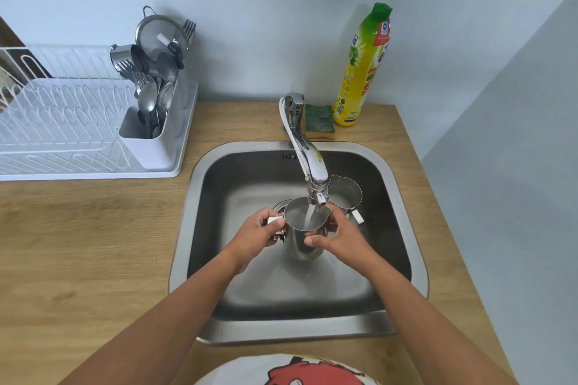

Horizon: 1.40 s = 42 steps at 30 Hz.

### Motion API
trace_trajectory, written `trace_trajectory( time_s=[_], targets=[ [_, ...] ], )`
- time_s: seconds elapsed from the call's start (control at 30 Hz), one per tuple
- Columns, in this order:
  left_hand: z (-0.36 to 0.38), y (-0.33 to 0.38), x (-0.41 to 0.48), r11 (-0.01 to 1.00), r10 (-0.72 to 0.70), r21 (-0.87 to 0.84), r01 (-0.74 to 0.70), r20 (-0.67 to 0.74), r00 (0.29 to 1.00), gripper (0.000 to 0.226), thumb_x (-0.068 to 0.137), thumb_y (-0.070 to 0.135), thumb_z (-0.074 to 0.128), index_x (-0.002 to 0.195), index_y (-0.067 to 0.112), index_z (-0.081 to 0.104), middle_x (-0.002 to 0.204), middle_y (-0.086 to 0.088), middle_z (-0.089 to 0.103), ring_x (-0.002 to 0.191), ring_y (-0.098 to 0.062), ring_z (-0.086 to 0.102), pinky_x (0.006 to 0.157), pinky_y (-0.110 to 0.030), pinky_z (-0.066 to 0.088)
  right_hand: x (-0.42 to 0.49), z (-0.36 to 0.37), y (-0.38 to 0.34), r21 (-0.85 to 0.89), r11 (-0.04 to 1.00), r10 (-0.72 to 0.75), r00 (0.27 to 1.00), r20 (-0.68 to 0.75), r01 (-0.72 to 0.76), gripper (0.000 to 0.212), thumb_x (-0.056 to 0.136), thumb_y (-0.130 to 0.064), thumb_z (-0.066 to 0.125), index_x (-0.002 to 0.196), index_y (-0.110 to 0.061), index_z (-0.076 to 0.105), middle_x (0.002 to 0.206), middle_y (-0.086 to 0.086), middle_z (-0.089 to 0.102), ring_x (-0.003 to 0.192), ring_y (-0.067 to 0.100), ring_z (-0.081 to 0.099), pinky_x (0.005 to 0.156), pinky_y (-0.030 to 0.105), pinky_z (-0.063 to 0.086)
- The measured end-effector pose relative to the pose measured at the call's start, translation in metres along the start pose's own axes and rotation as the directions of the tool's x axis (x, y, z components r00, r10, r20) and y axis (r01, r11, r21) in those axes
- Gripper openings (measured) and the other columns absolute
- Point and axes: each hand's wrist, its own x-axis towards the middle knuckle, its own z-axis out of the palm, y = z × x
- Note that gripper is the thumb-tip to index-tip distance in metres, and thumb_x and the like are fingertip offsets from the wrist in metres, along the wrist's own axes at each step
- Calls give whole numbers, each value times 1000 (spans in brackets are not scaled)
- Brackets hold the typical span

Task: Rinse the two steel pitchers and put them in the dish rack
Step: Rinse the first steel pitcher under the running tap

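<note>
I hold one steel pitcher [300, 228] upright over the sink [200, 197], right under the faucet spout [314, 175]. A stream of water runs into its mouth. My left hand [259, 233] grips its handle on the left side. My right hand [339, 234] wraps around its body from the right. The second steel pitcher [345, 194] stands in the sink just behind and to the right, partly hidden by the spout. The white dish rack [78, 122] sits on the counter at the left.
The rack's cutlery holder [150, 122] is packed with spoons and forks, with a strainer [161, 34] behind it. A green sponge [319, 121] and a yellow dish soap bottle [362, 69] stand behind the sink. A wall closes off the right side.
</note>
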Motion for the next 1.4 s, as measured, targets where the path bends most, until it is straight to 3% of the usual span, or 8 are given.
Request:
trace_trajectory(
  time_s=[0.1,0.27,0.4,0.63,0.77,1.13,1.33,1.4],
  targets=[
    [-1,-1,1,1000,-20,19,19,29,999,10,99,22,55,92,16,59,92,-5,69,90,-20,65,95,-44,53,1,-3,0,1,1000,20,999,29,-20,81,64,-40,87,134,-37,47,127,-8,63,119,17,59,108,43,45],
    [-1,-3,6,1000,-21,-2,21,-7,1000,10,100,19,54,93,13,58,90,-4,68,87,-18,68,93,-48,53,1,3,0,50,998,32,999,28,-34,65,79,-27,81,130,-35,42,121,-10,60,118,13,55,99,27,39],
    [-4,-1,11,999,-43,13,43,-4,999,13,100,21,54,99,8,58,93,-7,66,76,-20,69,78,-46,59,5,1,-3,58,997,58,998,24,-59,50,79,-41,79,120,-26,54,110,-10,65,108,12,61,96,30,48],
    [2,6,24,993,-93,74,95,-21,995,24,97,35,58,91,12,60,84,-9,70,52,-20,64,51,-32,54,11,1,-9,142,972,193,981,-31,-187,38,86,-47,68,110,-18,62,97,-1,72,87,20,71,73,47,62],
    [1,11,31,980,-163,111,164,-16,987,28,95,39,59,91,12,64,72,-8,72,49,-21,66,46,-29,55,11,0,-18,159,943,296,955,-5,-292,44,91,-52,59,110,-12,63,90,1,68,75,20,67,53,34,57],
    [6,7,32,928,-346,156,339,19,938,34,100,36,50,90,7,62,60,-7,56,34,-12,52,38,-25,51,18,-2,-31,53,858,504,858,98,-510,62,89,-68,44,105,-12,65,90,14,71,73,34,69,53,38,58],
    [4,8,29,933,-339,150,327,61,939,33,102,39,44,98,11,61,71,-8,68,45,-18,64,42,-25,53,12,-3,-34,5,887,458,881,117,-462,52,88,-63,52,108,-16,61,95,7,69,81,29,69,61,46,62],
    [4,7,27,939,-328,155,309,120,937,34,103,39,42,106,11,60,82,-9,73,57,-24,70,46,-27,55,9,-2,-28,-51,922,388,916,100,-384,64,73,-73,64,114,-24,59,102,1,70,89,23,69,64,47,62]
  ],
)
